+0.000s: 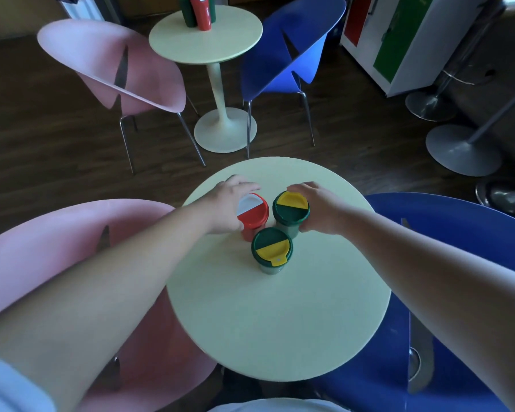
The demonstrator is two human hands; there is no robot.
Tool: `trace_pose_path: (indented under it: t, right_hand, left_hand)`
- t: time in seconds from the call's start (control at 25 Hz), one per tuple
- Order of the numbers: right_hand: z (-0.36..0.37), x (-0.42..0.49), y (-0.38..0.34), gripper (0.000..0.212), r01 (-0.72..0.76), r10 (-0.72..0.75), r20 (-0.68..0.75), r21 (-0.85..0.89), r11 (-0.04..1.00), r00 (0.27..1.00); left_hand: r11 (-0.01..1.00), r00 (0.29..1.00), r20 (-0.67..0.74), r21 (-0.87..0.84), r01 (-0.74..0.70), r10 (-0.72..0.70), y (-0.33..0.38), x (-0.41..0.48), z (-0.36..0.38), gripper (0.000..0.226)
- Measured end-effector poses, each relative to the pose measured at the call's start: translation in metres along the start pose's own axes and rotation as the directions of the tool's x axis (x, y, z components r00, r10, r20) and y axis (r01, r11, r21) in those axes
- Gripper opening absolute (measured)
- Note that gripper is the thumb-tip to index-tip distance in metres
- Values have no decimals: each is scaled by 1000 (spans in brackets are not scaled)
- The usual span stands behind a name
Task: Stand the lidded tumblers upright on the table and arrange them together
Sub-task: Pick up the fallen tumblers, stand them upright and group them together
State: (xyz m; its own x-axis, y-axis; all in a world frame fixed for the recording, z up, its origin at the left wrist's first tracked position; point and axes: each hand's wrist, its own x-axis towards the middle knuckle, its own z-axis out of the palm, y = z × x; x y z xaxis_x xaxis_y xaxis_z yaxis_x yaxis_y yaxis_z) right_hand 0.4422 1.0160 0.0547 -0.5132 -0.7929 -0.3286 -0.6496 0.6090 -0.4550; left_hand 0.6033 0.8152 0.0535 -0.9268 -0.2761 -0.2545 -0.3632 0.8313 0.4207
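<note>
Café seating area, small round tables, pink and blue chairs

red tumbler and two green tumblers upright, clustered touching on table

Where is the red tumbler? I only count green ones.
Head view: the red tumbler stands under the left hand, left of a green tumbler.

Two bare forearms, light blue short sleeve at left arm, no rings or watch visible
</note>
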Motion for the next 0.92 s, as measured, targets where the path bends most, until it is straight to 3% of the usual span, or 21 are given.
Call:
trace_pose_path:
  t: [0.12, 0.2, 0.64, 0.92]
  right_hand:
    - [-1, 14, -4, 102, 45, -37, 69, -114, 992, 997]
    - [-1, 19, -6, 102, 49, -37, 79, -147, 988, 996]
    - [3, 18, -9, 98, 107, -93, 84, -191, 976, 992]
    - [3, 13, -8, 95, 115, -101, 85, -186, 976, 991]
  left_hand:
    - [992, 987, 153, 122, 25, -43, 7, 15, -6, 108]
    - [986, 980, 190, 164, 29, -60, 10, 21, -5, 102]
    - [993, 986, 159, 119, 28, -46, 4, 18, -4, 88]
    - [997, 990, 135, 57, 44, -52, 0, 11, 3, 94]
